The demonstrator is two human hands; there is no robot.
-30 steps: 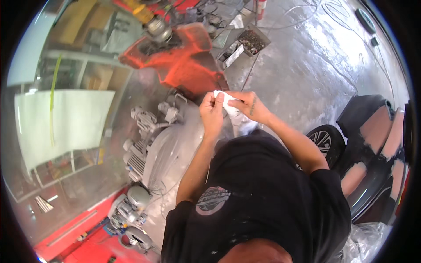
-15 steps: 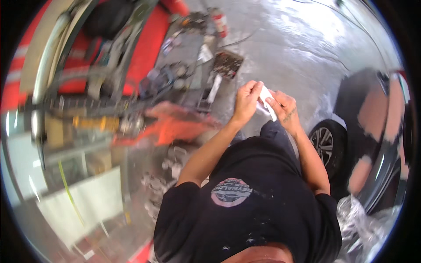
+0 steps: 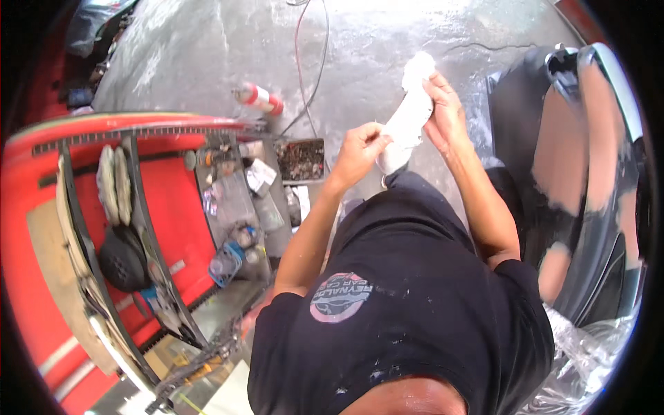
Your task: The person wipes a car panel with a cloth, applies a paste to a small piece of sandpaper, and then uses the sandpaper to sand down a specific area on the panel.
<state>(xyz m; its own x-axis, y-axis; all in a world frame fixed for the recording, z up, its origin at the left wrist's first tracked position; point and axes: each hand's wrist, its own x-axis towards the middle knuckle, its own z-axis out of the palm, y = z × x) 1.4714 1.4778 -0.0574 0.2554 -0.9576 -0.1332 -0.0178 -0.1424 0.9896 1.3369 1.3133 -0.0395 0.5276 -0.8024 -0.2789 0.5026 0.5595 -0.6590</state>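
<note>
Past the right grip (image 3: 446,114), concrete floor (image 3: 373,52) gives room forward; the patched car body (image 3: 570,159) bars the right, the debris-filled box (image 3: 301,160) and red-and-white cylinder (image 3: 260,99) the left.

Bright pale light here in the room, glare washing the grey floor (image 3: 360,55), white bundle (image 3: 411,114) bleached almost featureless, glints on crumpled plastic (image 3: 588,360), red-and-white cylinder (image 3: 261,99) smeared by blur, edges bowed, corners black.
</note>
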